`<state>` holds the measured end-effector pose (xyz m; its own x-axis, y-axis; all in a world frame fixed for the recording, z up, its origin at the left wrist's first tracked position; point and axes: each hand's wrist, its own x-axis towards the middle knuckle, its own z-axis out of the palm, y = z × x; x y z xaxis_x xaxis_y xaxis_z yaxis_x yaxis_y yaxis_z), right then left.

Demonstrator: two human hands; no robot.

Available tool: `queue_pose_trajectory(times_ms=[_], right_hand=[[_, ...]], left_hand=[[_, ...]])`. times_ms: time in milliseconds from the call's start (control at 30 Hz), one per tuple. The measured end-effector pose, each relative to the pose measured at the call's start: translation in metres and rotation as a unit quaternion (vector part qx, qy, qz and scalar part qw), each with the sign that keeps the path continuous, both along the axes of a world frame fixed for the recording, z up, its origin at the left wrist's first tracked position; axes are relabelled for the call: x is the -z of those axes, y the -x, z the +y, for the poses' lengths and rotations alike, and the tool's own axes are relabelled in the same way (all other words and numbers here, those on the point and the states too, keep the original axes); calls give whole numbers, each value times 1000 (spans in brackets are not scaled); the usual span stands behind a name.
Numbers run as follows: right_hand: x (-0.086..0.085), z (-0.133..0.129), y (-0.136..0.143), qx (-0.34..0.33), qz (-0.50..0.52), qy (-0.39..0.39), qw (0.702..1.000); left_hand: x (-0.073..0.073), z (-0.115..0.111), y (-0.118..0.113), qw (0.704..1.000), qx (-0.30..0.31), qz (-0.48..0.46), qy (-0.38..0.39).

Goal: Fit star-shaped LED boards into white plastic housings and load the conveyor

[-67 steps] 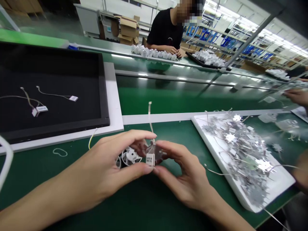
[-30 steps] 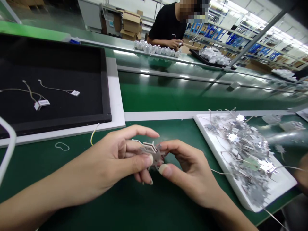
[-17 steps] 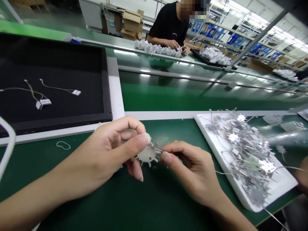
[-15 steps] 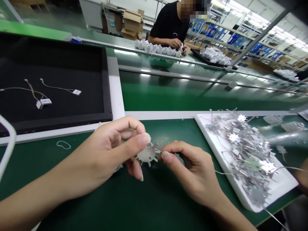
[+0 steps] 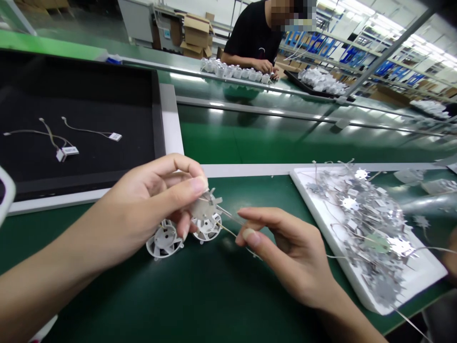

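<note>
My left hand (image 5: pixel 153 200) pinches a flat silvery star-shaped plate (image 5: pixel 206 207) between thumb and fingers. Thin wires (image 5: pixel 230 216) run from the plate to the right. My right hand (image 5: pixel 285 247) has its thumb and forefinger closed around a wire, right of the plate. Below my left hand, two round white spoked frames lie on the green table: one at the left (image 5: pixel 164 240), the other (image 5: pixel 209 227) partly covered by the plate.
A white foam tray (image 5: pixel 321 214) piled with star-shaped plates and wires stands at the right. At the left is a black tray (image 5: pixel 117 105) with wired connectors (image 5: pixel 67 151). Across the bench, a person in black (image 5: pixel 250 35) handles small white parts (image 5: pixel 235 71).
My left hand has moved up and left with the plate, uncovering the two white frames. A longer stretch of wire now shows between my hands. The view has shifted slightly.
</note>
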<state>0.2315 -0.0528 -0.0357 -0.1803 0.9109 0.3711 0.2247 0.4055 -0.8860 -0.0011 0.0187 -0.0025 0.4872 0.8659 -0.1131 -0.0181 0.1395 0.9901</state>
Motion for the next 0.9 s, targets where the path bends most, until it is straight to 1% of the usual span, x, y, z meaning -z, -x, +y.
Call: queue_pose_trajectory(times_ms=[100,200,267,333,433,467,533,600,700,800,900], right_hand=[[2,1,-4,15,57,25,998],[6,2,-9,3,127,39,991],[8,3,-11,-6,143,39,989],[8,3,-11,17,101,29,994],[5,3,-6,71,-50,-31,996],[4,3,-4,69,-99,-55,991],[4,3,0,43,-158,-95,982],[6,3,2,26,-181,-122,976],[11,4,3,35,-198,-165,966],[14,4,1,42,-207,-202,956],[12,5,0,51,-210,-221,951]], left_hand=[[0,3,3,1000,13,-28,-5],[0,3,5,999,15,-32,4],[2,4,6,999,18,-35,-2],[5,5,6,999,29,-24,-5],[9,4,6,997,63,34,24],[9,2,6,995,72,58,38],[7,-3,5,991,82,87,53],[3,-9,2,990,81,100,63],[-3,-16,-3,989,79,102,78],[-3,-18,-7,989,84,91,82],[-2,-17,-8,989,84,67,102]])
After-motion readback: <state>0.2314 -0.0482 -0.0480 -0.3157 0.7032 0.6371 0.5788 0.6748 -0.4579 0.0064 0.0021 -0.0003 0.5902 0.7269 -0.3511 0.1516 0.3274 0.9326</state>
